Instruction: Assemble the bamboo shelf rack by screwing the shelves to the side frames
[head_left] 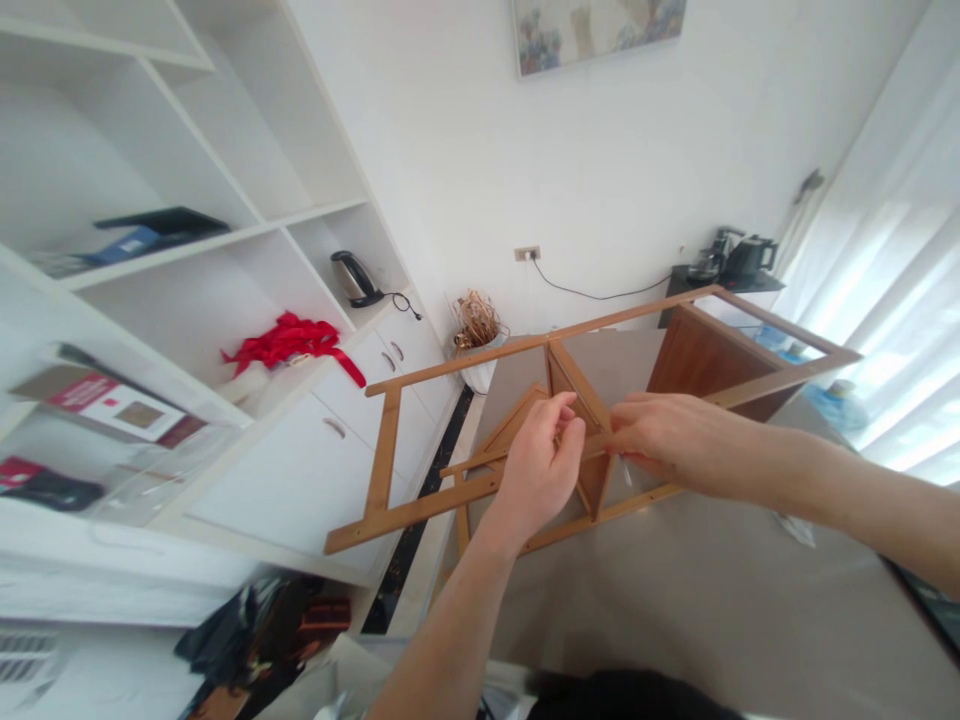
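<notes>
A wooden frame of bamboo-coloured bars lies tilted on a grey table, its long rails running left to right. My left hand is closed in a pinch at a joint where a cross bar meets an upright panel in the frame's middle. My right hand lies closed over the same bar just to the right, fingers pressed against it. Whatever small part the fingers pinch is hidden. A small clear plastic bag lies on the table under my right forearm.
White shelves and cabinets fill the left, holding a kettle, red ribbon, boxes and books. A plant pot stands at the back wall. A dark kettle set sits on a far stand. Curtains hang right.
</notes>
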